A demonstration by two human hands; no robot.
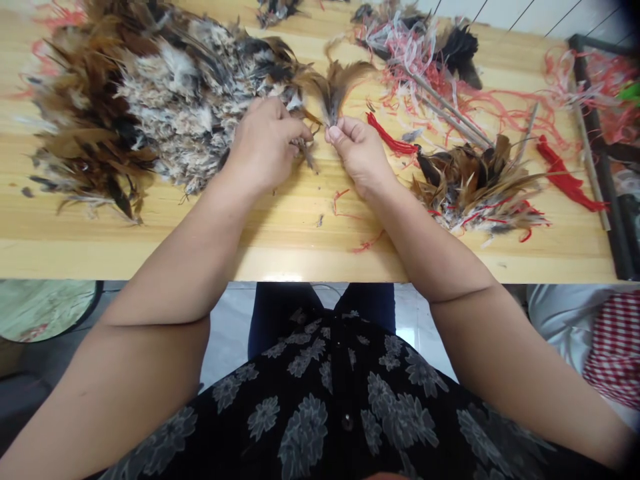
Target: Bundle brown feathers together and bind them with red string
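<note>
Between the thumb and fingers of my right hand point(363, 150), a small bunch of brown feathers point(334, 90) is pinched at its base, its tips fanning away from me. My left hand point(270, 137) is closed just to the left of it, at the edge of a large heap of feathers point(175, 100). A thin feather point(309, 159) sticks out below my left fingertips; the part inside the fingers is hidden. The heap is brown and dark around its edges, with pale fluffy bases in the middle.
Tied brown feather bunches point(463, 180) lie right of my right forearm, near red strings point(393, 137) and a red string bundle point(567, 175). Pink and white plastic strands point(400, 50) tangle at the back beside thin sticks point(450, 110). A black-edged tray point(610, 180) stands at the right.
</note>
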